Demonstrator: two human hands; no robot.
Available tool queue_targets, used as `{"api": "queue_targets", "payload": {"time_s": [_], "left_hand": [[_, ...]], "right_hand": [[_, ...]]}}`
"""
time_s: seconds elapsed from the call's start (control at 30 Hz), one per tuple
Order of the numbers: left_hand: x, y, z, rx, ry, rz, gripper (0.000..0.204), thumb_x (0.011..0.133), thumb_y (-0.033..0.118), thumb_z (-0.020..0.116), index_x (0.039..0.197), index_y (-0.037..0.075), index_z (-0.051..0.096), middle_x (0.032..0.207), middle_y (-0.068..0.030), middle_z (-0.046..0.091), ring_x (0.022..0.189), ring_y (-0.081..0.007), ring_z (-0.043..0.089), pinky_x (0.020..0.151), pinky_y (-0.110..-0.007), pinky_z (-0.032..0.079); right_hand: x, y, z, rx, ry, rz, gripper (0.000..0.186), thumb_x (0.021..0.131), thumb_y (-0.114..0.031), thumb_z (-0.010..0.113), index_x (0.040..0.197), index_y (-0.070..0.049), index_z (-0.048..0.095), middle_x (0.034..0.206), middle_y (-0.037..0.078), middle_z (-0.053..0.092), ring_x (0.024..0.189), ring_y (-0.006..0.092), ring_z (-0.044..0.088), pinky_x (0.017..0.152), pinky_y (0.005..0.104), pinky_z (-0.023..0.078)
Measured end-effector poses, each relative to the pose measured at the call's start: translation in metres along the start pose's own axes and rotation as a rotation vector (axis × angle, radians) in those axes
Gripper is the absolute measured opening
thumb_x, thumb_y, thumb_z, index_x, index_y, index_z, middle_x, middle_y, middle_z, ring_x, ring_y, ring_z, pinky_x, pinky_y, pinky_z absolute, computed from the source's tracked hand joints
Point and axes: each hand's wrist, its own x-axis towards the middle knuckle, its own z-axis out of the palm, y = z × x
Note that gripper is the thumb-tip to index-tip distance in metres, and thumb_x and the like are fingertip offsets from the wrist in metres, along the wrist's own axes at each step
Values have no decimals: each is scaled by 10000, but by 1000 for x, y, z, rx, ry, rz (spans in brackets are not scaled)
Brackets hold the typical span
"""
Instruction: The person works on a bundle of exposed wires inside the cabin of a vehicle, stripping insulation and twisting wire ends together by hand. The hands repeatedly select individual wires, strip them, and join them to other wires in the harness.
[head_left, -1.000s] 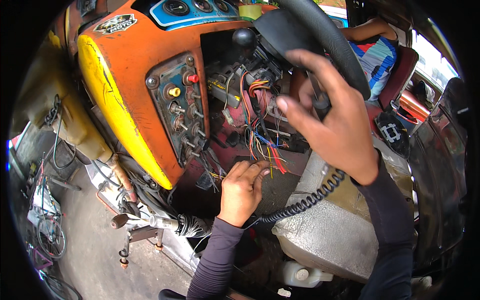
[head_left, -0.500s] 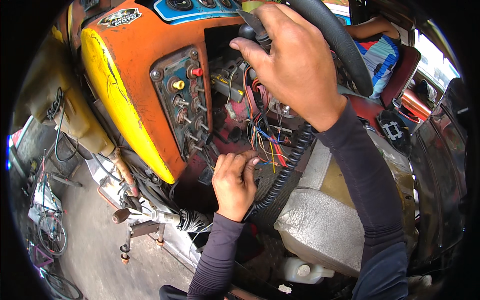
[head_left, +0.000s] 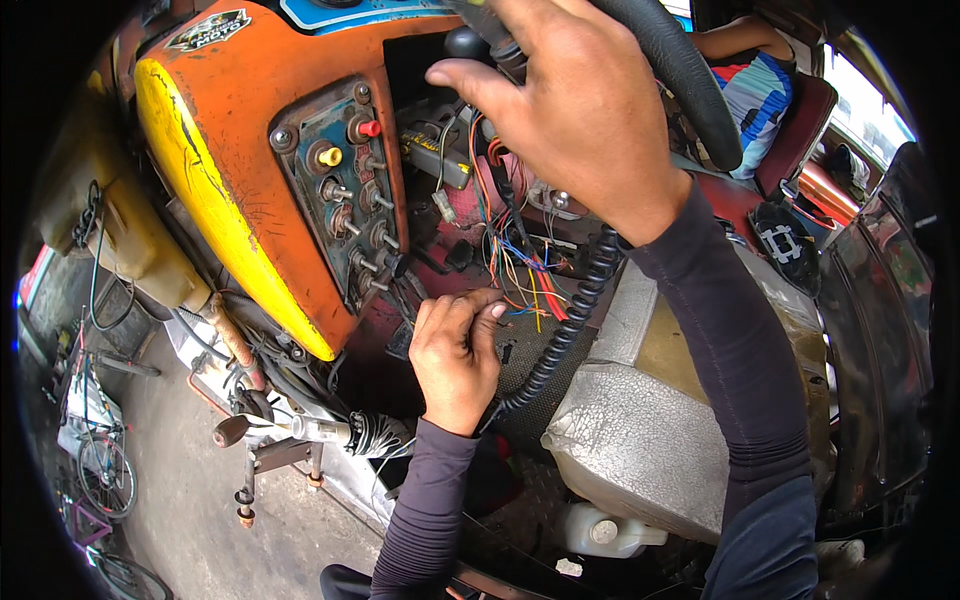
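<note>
My left hand (head_left: 455,355) is closed in a pinch below the switch panel. A thin wire (head_left: 518,303) from the loose bundle reaches its fingertips; the pinched end is hidden. To the right of the fingers hangs that bundle of multicoloured wires (head_left: 515,255), with several cut ends splayed out. My right hand (head_left: 590,115) is raised above the wires, beside the black steering wheel (head_left: 690,85). Its fingers curl round a dark-handled tool (head_left: 505,55) with a flat grey end, partly cut off by the picture's top. The right thumb sticks out near a black round knob (head_left: 465,42).
An orange and yellow console (head_left: 230,130) carries a switch panel (head_left: 345,190) at left. A coiled black cable (head_left: 575,330) runs beside the wires. A silver-covered box (head_left: 640,430) stands at right, with a white jug (head_left: 610,530) below. Another person (head_left: 755,90) sits beyond the wheel.
The console and wires have shifted left and slightly up in the picture. Both hands sit a little further left, keeping their closed grips; less of the tool shows.
</note>
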Motion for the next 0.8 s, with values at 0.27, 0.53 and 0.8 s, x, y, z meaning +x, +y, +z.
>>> {"api": "queue_targets", "payload": {"time_s": [0.27, 0.53, 0.8], "left_hand": [[-1, 0, 0, 1, -1, -27, 75, 911, 65, 812, 985, 67, 799, 905, -69, 745, 821, -280, 643, 772, -390, 527], [0, 0, -1, -2, 30, -13, 84, 904, 58, 816, 986, 67, 802, 894, -71, 741, 809, -279, 639, 763, -394, 522], [-1, -11, -6, 6, 34, -38, 95, 900, 47, 813, 993, 55, 799, 893, -85, 742, 808, -296, 644, 766, -400, 522]], "right_hand": [[1, -9, -5, 36, 14, 47, 355, 871, -133, 842, 1071, 21, 593, 1026, 243, 619, 943, 491, 635, 790, 518, 528], [-8, 6, 6, 184, 28, 67, 433, 948, -202, 779, 1247, 32, 571, 1064, 276, 674, 985, 476, 687, 822, 497, 552], [-83, -23, -91, 306, -896, 611, 455, 1117, -377, 532, 1321, -7, 702, 1026, 162, 746, 941, 283, 733, 864, 422, 548]]}}
